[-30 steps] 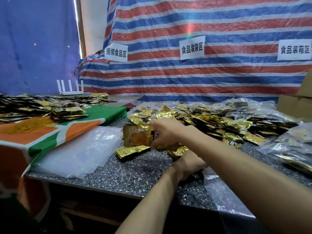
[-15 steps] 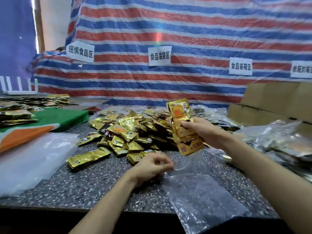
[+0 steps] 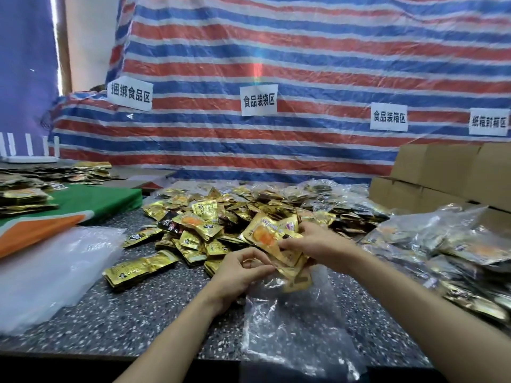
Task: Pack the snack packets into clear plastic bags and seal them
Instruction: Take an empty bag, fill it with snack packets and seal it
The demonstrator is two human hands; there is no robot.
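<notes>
My right hand [image 3: 318,244] grips a fanned bunch of gold snack packets [image 3: 273,244] and holds its lower end at the mouth of a clear plastic bag [image 3: 293,322] lying flat on the speckled table [image 3: 132,319]. My left hand [image 3: 237,272] pinches the bag's upper edge beside the packets. Behind both hands lies a big loose pile of gold packets [image 3: 210,217]. A small stack of gold packets [image 3: 138,269] sits to the left of my left hand.
A stack of empty clear bags [image 3: 47,266] lies at the left. Filled clear bags [image 3: 442,244] are heaped at the right, cardboard boxes [image 3: 448,172] behind them. An orange and green cloth [image 3: 83,205] carries more packets at far left. A striped tarp hangs behind.
My right hand has brought the bunch of packets down from above the pile to the bag's mouth. My left hand has risen off the table to pinch the bag's edge.
</notes>
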